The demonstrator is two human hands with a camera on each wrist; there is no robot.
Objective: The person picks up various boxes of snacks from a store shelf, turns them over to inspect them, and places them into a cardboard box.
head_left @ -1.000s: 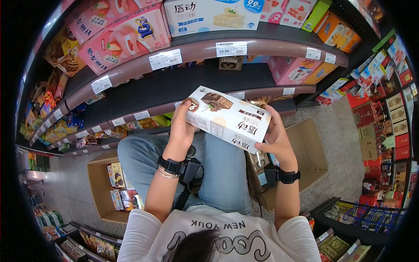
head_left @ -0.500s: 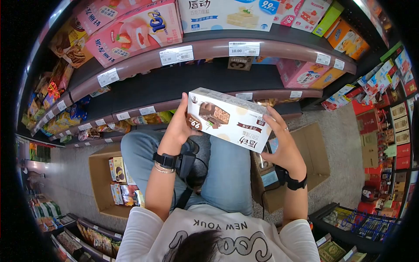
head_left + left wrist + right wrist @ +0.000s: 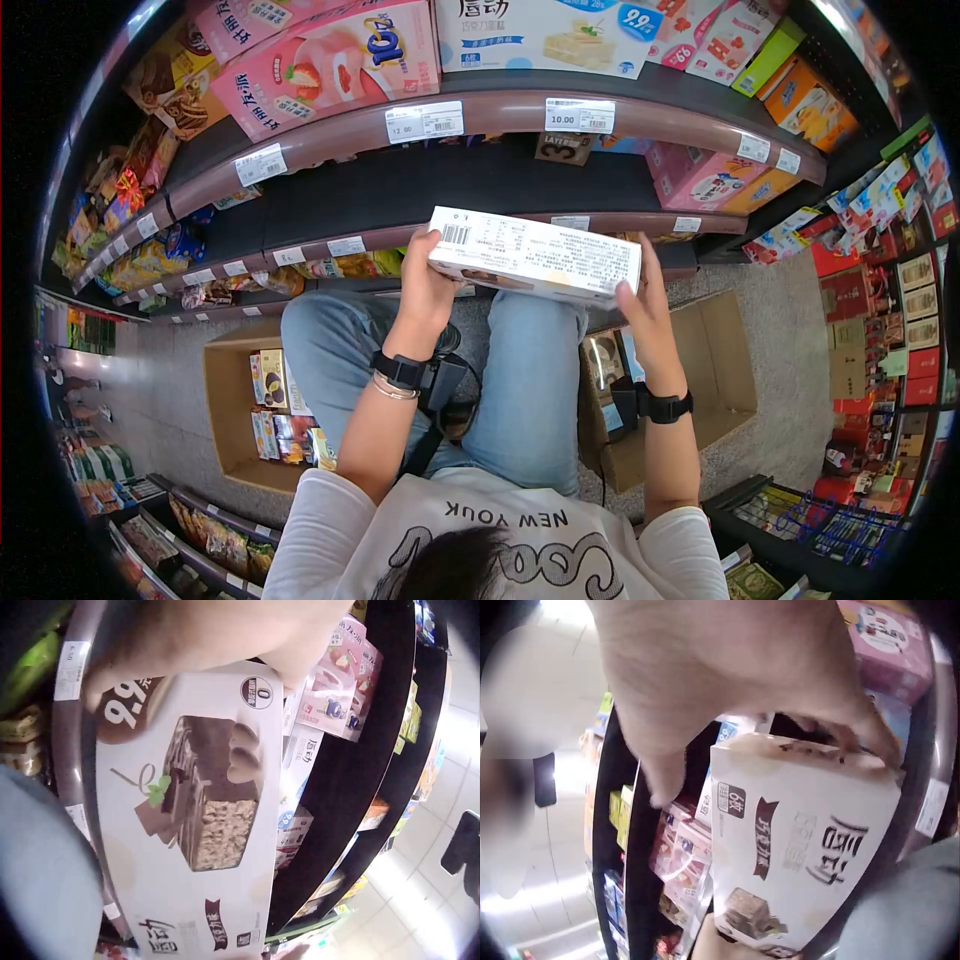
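A white carton of chocolate cakes [image 3: 535,255] is held level over the knees, a narrow side with a barcode and small print turned up. At its left end my left hand [image 3: 427,290] grips the box, the thumb by the barcode. My right hand [image 3: 650,310] holds the other end, fingers behind and thumb at the near corner. In the left wrist view the left hand [image 3: 225,634] lies across the end above the picture of a cut cake. The right wrist view has the right hand [image 3: 735,675] over the opposite end of the carton [image 3: 795,840].
A dark shelf [image 3: 360,190] stands just ahead, with a pink strawberry pie box [image 3: 330,75] and a white-blue cake box [image 3: 545,40] above it. Open cardboard boxes with packets lie on the floor, one left [image 3: 235,450] and one right [image 3: 720,370] of the legs.
Both hands have turned the carton: its large printed face showed half a second ago, and now the narrow side with the barcode faces up. The view of the shelf has shifted slightly right.
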